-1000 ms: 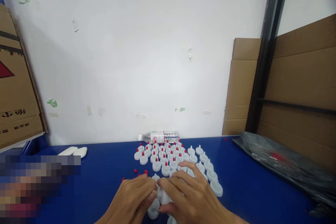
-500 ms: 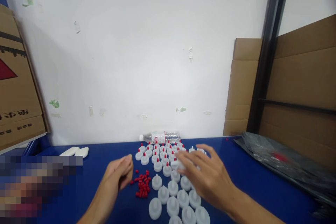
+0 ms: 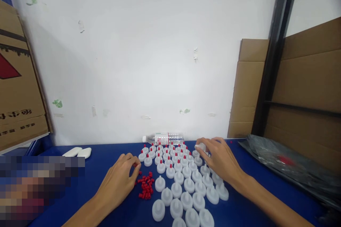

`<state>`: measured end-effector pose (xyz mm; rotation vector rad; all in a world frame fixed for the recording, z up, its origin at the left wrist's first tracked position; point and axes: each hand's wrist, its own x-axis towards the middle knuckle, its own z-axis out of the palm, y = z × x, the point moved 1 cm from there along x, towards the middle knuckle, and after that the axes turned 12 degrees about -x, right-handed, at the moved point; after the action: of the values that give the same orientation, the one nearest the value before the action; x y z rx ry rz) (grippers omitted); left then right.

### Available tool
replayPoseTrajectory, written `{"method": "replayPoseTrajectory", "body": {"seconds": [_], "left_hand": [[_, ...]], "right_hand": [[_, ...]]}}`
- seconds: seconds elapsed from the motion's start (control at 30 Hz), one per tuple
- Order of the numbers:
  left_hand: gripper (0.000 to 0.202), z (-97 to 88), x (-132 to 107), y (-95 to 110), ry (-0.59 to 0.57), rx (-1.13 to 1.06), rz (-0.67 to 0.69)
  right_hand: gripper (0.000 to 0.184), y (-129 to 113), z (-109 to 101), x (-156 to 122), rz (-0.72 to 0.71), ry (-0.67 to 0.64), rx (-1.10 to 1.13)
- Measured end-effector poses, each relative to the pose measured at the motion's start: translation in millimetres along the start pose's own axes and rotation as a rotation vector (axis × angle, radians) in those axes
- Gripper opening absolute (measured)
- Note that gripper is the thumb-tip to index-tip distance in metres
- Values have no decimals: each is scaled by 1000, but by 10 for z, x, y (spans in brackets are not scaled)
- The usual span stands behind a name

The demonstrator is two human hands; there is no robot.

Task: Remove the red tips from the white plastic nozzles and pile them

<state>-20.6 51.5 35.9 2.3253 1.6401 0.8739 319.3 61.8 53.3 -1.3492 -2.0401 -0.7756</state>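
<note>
My left hand [image 3: 119,179] is bent over the left edge of a loose pile of small red caps [image 3: 146,186]. Thumb and fingertips curl together there, and a bit of red shows between them. At the back right of the white pieces, my right hand [image 3: 220,158] pinches a white plastic nozzle lid [image 3: 201,146], partly covered by the fingers. Several rows of round white nozzle lids [image 3: 176,208] stand upright on the table, spouts up. Those toward the back left, such as one lid [image 3: 161,167], carry red caps on their spouts; the front and right ones have bare spouts.
A clear plastic bottle [image 3: 163,138] lies on its side against the wall. Two white objects [image 3: 84,153] lie at the left of the blue table [image 3: 103,156]. Grey plastic sheeting [image 3: 269,156] lies at right, and cardboard [image 3: 247,88] stands behind it.
My right hand has moved right and back with the white lid, uncovering several lids. My left hand has turned palm down and shifted slightly right, to the red caps.
</note>
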Motion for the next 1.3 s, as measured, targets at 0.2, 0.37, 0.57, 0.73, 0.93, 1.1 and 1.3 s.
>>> {"method": "replayPoseTrajectory", "body": {"seconds": [0.2, 0.37, 0.57, 0.73, 0.93, 1.1, 1.3], "left_hand": [[31, 47, 11, -16, -63, -11, -16], [27, 75, -2, -49, -79, -14, -26], [38, 36, 16, -104, -29, -27, -26], [46, 22, 92, -258, 15, -40, 20], [46, 73, 177, -416, -65, -22, 94], [47, 57, 208, -421, -35, -69, 49], [47, 2, 192, -441, -116, -66, 59]], "right_hand": [[15, 139, 103, -3, 43, -38, -61], [19, 325, 90, 37, 73, -79, -157], [23, 540, 31, 61, 179, -212, -335], [22, 602, 120, 5, 239, -372, -363], [7, 648, 293, -87, 310, -490, -282], [16, 621, 348, -116, 314, -518, -231], [28, 562, 239, -42, 278, -407, -248]]}}
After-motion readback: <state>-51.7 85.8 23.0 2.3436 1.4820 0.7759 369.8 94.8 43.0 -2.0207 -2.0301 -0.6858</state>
